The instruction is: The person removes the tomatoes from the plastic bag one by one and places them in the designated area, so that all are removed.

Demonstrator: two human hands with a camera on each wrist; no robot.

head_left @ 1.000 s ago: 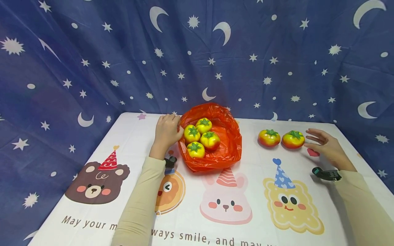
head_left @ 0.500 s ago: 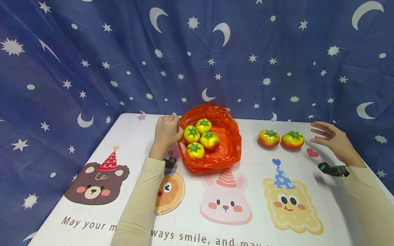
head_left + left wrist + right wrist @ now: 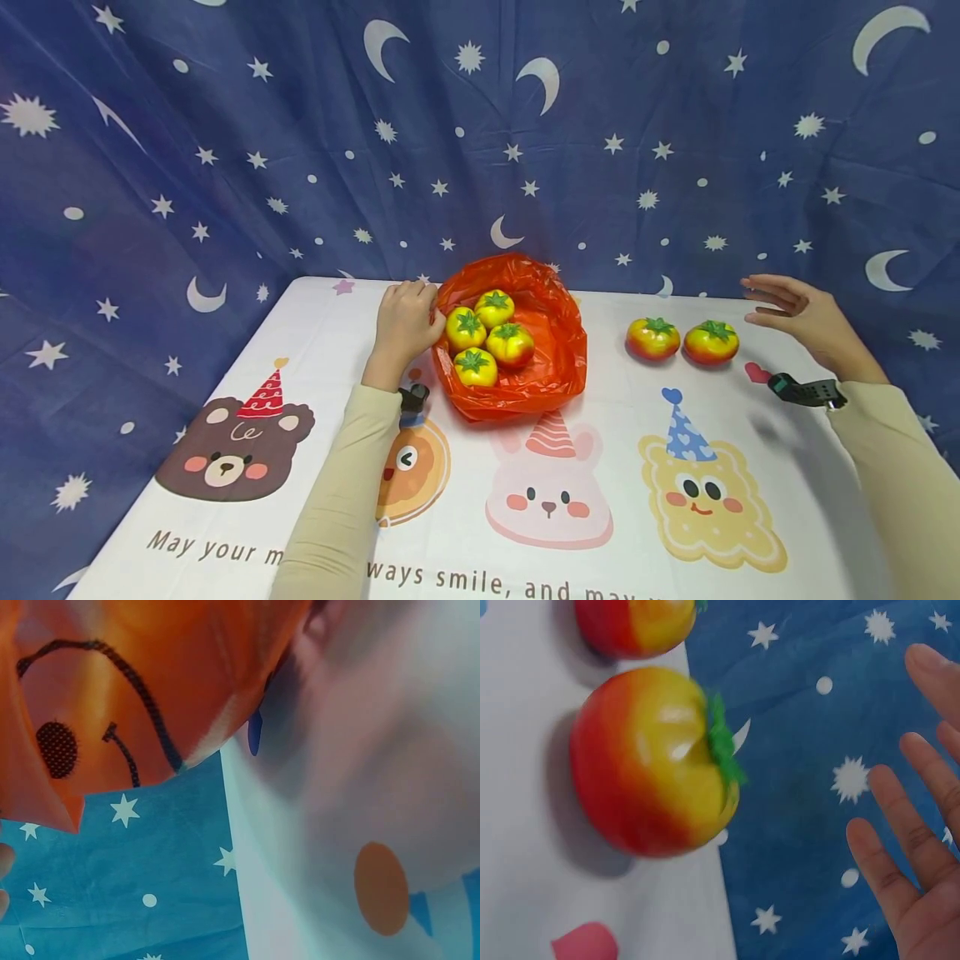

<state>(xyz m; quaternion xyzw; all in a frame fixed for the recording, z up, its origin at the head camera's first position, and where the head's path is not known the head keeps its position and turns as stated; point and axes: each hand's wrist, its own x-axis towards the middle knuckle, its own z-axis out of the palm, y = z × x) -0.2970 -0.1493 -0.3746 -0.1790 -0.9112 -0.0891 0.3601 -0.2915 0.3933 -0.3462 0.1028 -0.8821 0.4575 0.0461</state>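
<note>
My left hand [image 3: 405, 327] grips the left rim of a red plastic bag [image 3: 557, 354], its fingers curled over the edge. The bag's mouth stands wide, and several yellow-red toy tomatoes [image 3: 512, 344] with green star-shaped tops lie inside on the left. In the left wrist view the side of the bag [image 3: 97, 690] shows a black printed smile. My right hand [image 3: 813, 327] is raised above the table with fingers spread, holding nothing. Left of it, two more tomatoes sit side by side, the nearer tomato [image 3: 711, 343] and the farther tomato [image 3: 653, 340]. The right wrist view shows a tomato [image 3: 649, 761] apart from the fingertips.
A white tablecloth [image 3: 442, 558] printed with cartoon animals and lettering covers the table. Close behind its back edge hangs a dark blue curtain [image 3: 420, 108] with moons and stars. A small black camera mount [image 3: 806, 390] sits at the right wrist.
The right hand, first close beside the right-hand tomato, has moved away to the right and up, then slightly back left while still raised. The left hand, bag and tomatoes have stayed in place.
</note>
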